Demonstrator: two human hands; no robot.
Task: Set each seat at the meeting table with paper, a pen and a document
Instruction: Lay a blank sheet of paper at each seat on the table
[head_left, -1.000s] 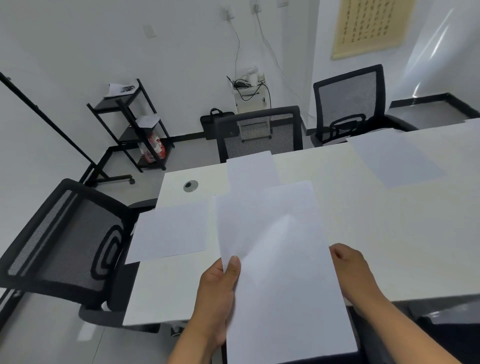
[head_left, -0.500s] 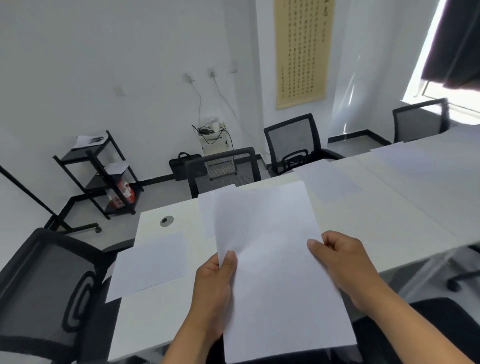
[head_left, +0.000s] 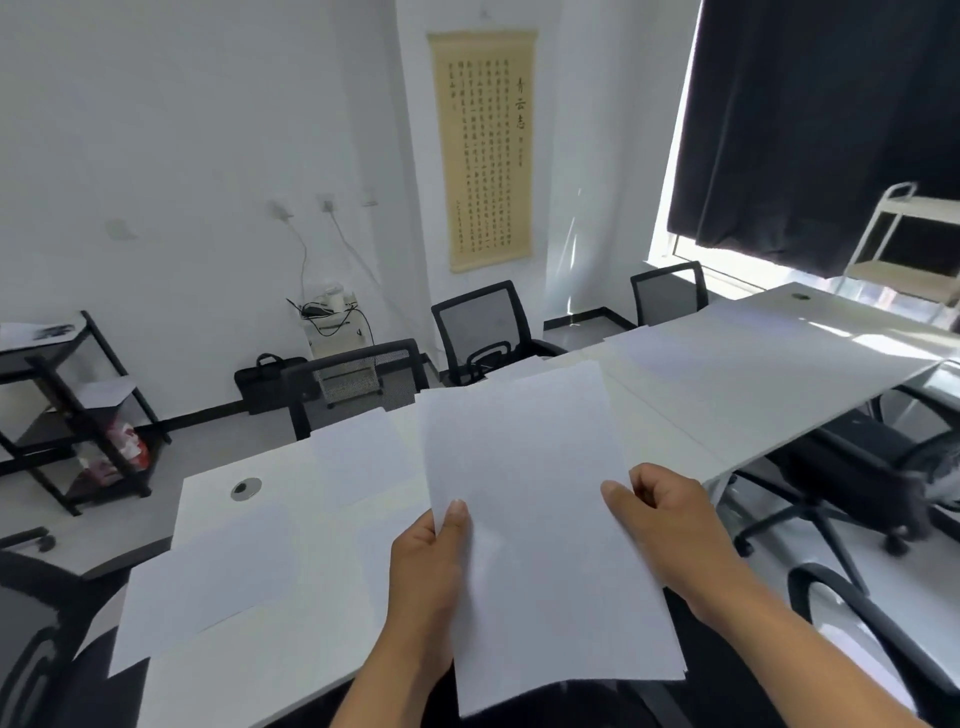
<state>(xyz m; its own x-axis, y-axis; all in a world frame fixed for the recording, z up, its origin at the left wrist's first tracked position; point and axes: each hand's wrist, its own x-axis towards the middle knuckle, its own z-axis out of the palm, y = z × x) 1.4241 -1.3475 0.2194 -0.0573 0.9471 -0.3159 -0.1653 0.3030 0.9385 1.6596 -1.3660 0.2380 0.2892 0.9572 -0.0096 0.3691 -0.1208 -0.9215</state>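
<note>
I hold a stack of white paper (head_left: 535, 514) above the near edge of the white meeting table (head_left: 727, 395). My left hand (head_left: 431, 577) grips its left edge with the thumb on top. My right hand (head_left: 670, 525) pinches its right edge. One sheet (head_left: 208, 577) lies at the table's left end, overhanging the edge. Another sheet (head_left: 363, 452) lies at the far side before a black mesh chair (head_left: 358, 384). Further sheets (head_left: 691, 343) lie to the right along the far side. No pen shows.
More black chairs stand at the far side (head_left: 483, 332) (head_left: 667, 291) and on the near right (head_left: 857, 467). A chair back (head_left: 31, 639) is at the lower left. A black shelf rack (head_left: 78, 410) stands left; a white cart (head_left: 909, 239) stands by the curtained window.
My view has lifted and turned right, showing more of the table and the window. The paper stack stays in both hands, and my right hand has shifted up its right edge.
</note>
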